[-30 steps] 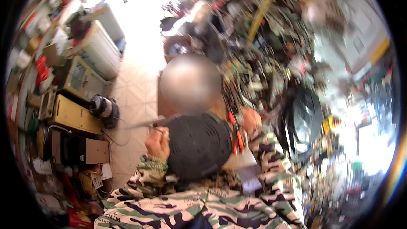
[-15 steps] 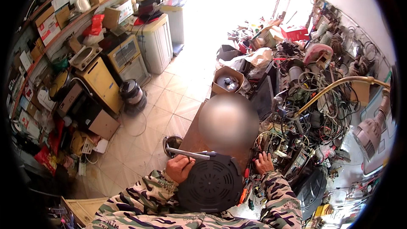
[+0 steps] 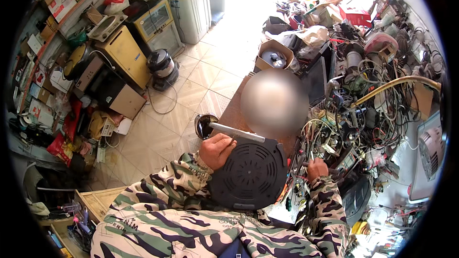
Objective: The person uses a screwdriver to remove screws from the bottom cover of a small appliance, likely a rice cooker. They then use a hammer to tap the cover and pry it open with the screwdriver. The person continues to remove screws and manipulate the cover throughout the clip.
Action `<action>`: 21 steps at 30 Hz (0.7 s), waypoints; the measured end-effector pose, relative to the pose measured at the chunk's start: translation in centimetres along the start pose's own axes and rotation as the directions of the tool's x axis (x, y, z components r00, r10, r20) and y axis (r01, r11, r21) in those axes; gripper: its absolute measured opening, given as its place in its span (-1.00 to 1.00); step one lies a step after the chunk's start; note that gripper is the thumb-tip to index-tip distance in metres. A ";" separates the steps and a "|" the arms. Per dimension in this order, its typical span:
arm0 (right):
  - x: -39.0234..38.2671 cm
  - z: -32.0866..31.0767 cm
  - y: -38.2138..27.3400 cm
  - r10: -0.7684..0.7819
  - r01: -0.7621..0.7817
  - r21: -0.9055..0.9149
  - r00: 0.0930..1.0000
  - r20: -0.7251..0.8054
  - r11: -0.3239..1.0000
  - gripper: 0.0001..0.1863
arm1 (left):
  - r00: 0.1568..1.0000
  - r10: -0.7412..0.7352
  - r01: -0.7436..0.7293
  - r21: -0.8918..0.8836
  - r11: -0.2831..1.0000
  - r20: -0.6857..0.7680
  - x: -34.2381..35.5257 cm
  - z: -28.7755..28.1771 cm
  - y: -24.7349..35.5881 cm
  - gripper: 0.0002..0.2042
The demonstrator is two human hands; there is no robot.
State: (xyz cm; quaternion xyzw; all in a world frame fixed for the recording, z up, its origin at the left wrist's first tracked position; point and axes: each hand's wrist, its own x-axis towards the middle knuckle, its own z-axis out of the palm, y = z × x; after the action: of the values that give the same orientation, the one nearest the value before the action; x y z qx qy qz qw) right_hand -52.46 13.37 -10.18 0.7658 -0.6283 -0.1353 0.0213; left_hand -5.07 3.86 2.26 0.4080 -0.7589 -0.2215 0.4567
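Observation:
A black round appliance base [image 3: 248, 174] with rings of vent slots lies close against my body. My left hand [image 3: 216, 151] is closed at its left upper edge, thumb and finger pinched together; what lies between them is too small to make out. Just beyond the fingers, a long grey strip [image 3: 237, 133] slants across the base's far edge. To the right, my right hand [image 3: 316, 168] is closed at the edge of the tangled parts and tools. A thin light piece shows by its fingertips, but its kind is unclear.
Beyond the base, a brown bench [image 3: 234, 107] bears a blurred pale round thing. A heap of cables [image 3: 382, 98] and parts fills the right side. A dark pail [image 3: 205, 125] stands left of the bench. An electric cooker [image 3: 161, 63] stands on the tiled floor near cabinets.
The view has shifted, so the surroundings sit higher and further right. My right hand has gone from spread fingers to a closed grasp. My left hand stays at the base's edge.

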 end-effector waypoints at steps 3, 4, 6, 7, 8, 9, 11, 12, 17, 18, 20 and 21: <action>-2.1 -5.1 -1.1 0.315 -0.323 0.214 0.946 0.071 0.922 -0.81 | 1.000 0.006 -0.006 -0.008 1.000 0.020 -0.3 -0.1 -0.1 -0.91; -2.4 -6.7 -1.4 0.343 -0.333 0.326 0.939 0.027 0.885 -0.81 | 1.000 0.016 -0.016 -0.007 1.000 0.012 -0.1 -0.1 0.0 -0.91; -3.1 -11.7 -2.2 0.370 -0.261 0.574 0.925 -0.080 0.776 -0.81 | 0.999 0.035 -0.035 -0.005 0.999 -0.003 -0.1 0.1 0.0 -0.93; -3.0 -16.5 -3.8 0.401 -0.174 0.737 0.905 -0.141 0.652 -0.82 | 0.999 0.050 -0.050 -0.009 0.999 -0.007 0.0 0.2 -0.1 -0.93; -3.3 -20.5 -5.7 0.491 -0.202 0.907 0.871 -0.005 0.368 -0.83 | 0.999 0.048 -0.049 -0.020 0.999 -0.004 0.1 0.4 -0.2 -0.93; -3.4 -24.6 -7.4 0.506 -0.084 0.979 0.863 -0.021 0.185 -0.83 | 0.999 0.045 -0.045 -0.030 0.999 0.000 0.0 0.6 -0.2 -0.93; -3.5 -31.6 -10.2 0.453 0.046 0.983 0.883 -0.124 0.179 -0.81 | 1.000 0.028 -0.027 -0.031 0.999 0.013 0.0 0.1 0.1 -0.92; -3.3 -34.2 -11.6 0.444 0.070 0.977 0.883 -0.155 0.201 -0.77 | 1.000 0.021 -0.020 -0.032 0.999 0.011 -0.3 0.1 0.1 -0.91; -0.6 -40.9 -15.5 0.200 0.247 0.756 0.872 -0.446 0.606 -0.77 | 1.000 0.027 -0.027 -0.008 1.000 0.001 -0.6 0.4 -0.6 -0.88; -0.1 -41.0 -15.7 0.177 0.273 0.730 0.862 -0.474 0.626 -0.79 | 1.000 0.027 -0.027 -0.006 1.000 0.006 -0.7 0.5 -0.5 -0.88; 0.5 -41.9 -16.3 0.219 0.266 0.713 0.832 -0.510 0.648 -0.79 | 0.999 0.031 -0.031 0.002 1.000 0.011 -0.5 0.2 -0.5 -0.87; 0.7 -42.2 -16.6 0.216 0.256 0.716 0.841 -0.496 0.650 -0.78 | 1.000 0.026 -0.026 -0.010 1.000 0.010 -0.5 0.2 -0.4 -0.87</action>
State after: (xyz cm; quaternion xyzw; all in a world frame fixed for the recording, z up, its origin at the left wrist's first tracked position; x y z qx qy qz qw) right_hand -26.60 10.39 26.99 0.7154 -0.5843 0.3617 -0.1265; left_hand -4.99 4.02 1.66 0.3948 -0.7654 -0.2214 0.4574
